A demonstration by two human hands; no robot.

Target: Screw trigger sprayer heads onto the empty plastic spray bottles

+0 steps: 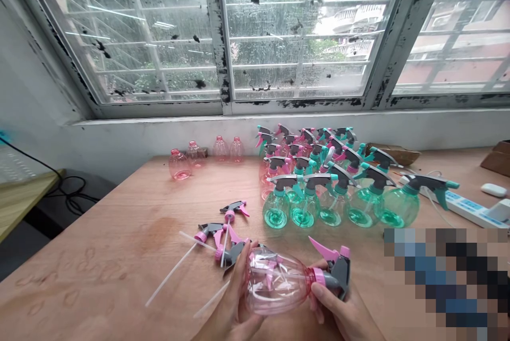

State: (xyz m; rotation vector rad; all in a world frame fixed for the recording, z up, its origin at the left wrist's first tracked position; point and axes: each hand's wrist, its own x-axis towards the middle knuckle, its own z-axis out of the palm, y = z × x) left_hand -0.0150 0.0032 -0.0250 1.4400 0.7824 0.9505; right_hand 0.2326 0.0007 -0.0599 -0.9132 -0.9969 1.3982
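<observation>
Five round, green-tinted clear plastic bottles [304,217], each topped with a grey-and-teal trigger head [319,179], form the front row of a close-packed group toward the table's [119,256] back edge; behind them we see more green and pink ones, heads on. Four round, pink-tinted clear plastic bottles [180,167] stand bare-necked near the back left corner, and at least three loose grey-and-pink trigger heads [209,228] lie well in from the left edge, so we judge most of the fitting done and these left.

We hold one more pink-tinted bottle [279,297] on its side, well forward of the back edge. Our left hand [236,301] cups its base; our right hand [338,304] grips its neck and the pink collar of its grey-and-pink sprayer [339,274]. We cannot tell whether that collar is tight.

We see no liquid in the held bottle or the bare-necked ones. The green bases look darker; liquid or thicker plastic, we cannot tell.
</observation>
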